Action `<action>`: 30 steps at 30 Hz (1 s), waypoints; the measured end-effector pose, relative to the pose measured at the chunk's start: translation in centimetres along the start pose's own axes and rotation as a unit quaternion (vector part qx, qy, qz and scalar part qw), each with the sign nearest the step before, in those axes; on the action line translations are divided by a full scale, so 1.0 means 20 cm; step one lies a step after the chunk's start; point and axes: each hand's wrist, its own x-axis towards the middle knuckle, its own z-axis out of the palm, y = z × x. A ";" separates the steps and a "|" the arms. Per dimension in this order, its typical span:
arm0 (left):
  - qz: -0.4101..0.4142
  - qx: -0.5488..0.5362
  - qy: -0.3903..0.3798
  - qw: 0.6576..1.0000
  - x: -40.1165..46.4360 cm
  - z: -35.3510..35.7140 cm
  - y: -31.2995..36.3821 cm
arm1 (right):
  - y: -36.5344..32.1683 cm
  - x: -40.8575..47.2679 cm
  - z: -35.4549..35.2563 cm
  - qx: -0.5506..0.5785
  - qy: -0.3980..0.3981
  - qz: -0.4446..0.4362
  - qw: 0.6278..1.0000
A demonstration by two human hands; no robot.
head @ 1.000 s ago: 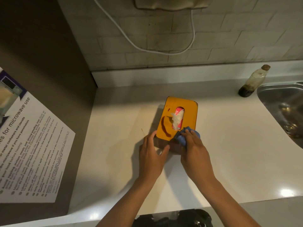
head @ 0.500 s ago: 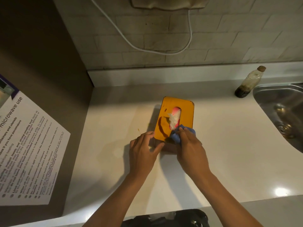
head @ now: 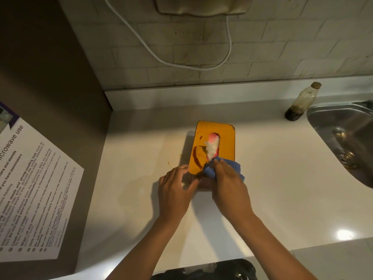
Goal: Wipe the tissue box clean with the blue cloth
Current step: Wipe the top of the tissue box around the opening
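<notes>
At frame centre the orange tissue box (head: 214, 146) sits on the white counter (head: 282, 188) — right hand (head: 230, 186) grasping the blue cloth (head: 232, 168) at its near edge, left hand (head: 174, 190) relaxed, bracing its near-left corner — a bottle (head: 300, 103) and sink (head: 343, 138) upper right.

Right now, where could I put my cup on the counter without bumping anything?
Bare counter lies between the brown side wall and the orange tissue box. More lies between the box and the sink, in front of the bottle. The box's near end is crowded: left hand, right hand, blue cloth.
</notes>
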 end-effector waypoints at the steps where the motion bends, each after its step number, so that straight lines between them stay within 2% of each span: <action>1: 0.001 -0.001 -0.002 1.000 0.00 0.00 0.00 | -0.03 -0.02 0.01 0.000 -0.017 -0.008 1.000; 4: 0.015 -0.001 -0.001 1.000 0.00 -0.01 -0.01 | -0.02 -0.06 0.01 0.031 -0.043 -0.043 0.998; 7: 0.012 0.005 -0.002 1.000 0.01 -0.03 0.01 | 0.05 -0.03 -0.10 0.143 -0.063 -0.009 0.988; 9: 0.002 0.010 -0.003 1.000 0.00 -0.04 0.04 | 0.10 0.00 -0.19 0.263 -0.045 0.054 0.962; 12: 0.050 0.009 -0.009 0.999 -0.06 -0.04 0.13 | 0.18 0.04 -0.26 0.441 0.017 0.188 0.878; 15: 0.113 0.034 -0.051 0.992 -0.07 -0.03 0.27 | 0.25 0.06 -0.30 0.554 0.075 0.276 0.782; 20: 0.089 0.173 -0.142 0.970 0.09 0.02 0.53 | 0.35 0.11 -0.33 0.704 0.083 0.341 0.617; 21: 0.078 0.195 -0.155 0.965 0.13 0.03 0.57 | 0.37 0.12 -0.34 0.723 0.072 0.346 0.594; 25: 0.021 0.278 -0.232 0.932 0.28 0.13 0.64 | 0.42 0.17 -0.38 0.757 0.027 0.339 0.557; 30: -0.014 0.349 -0.280 0.894 0.41 0.21 0.72 | 0.47 0.23 -0.41 0.798 0.011 0.320 0.511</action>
